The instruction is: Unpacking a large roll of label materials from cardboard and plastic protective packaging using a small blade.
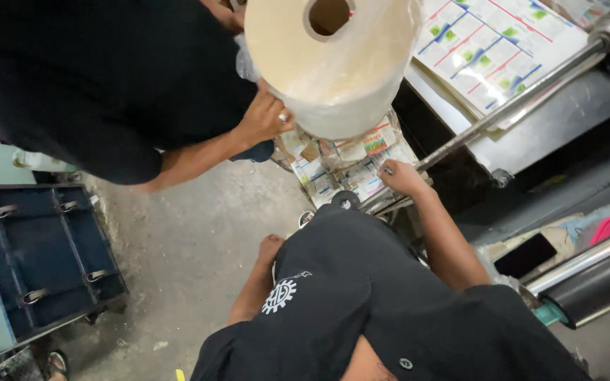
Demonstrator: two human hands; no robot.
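One big roll of film [333, 63] stands above a stack of printed sheets [351, 166]. The right hand [400, 176] rests flat on the stack; the left hand [270, 247] hangs half hidden, its grip unclear. A co-worker's hand [262, 116] steadies the roll.

Stained concrete floor [178, 233] — blue metal cart [37, 247] (left), dark machine bench [566, 120] right.
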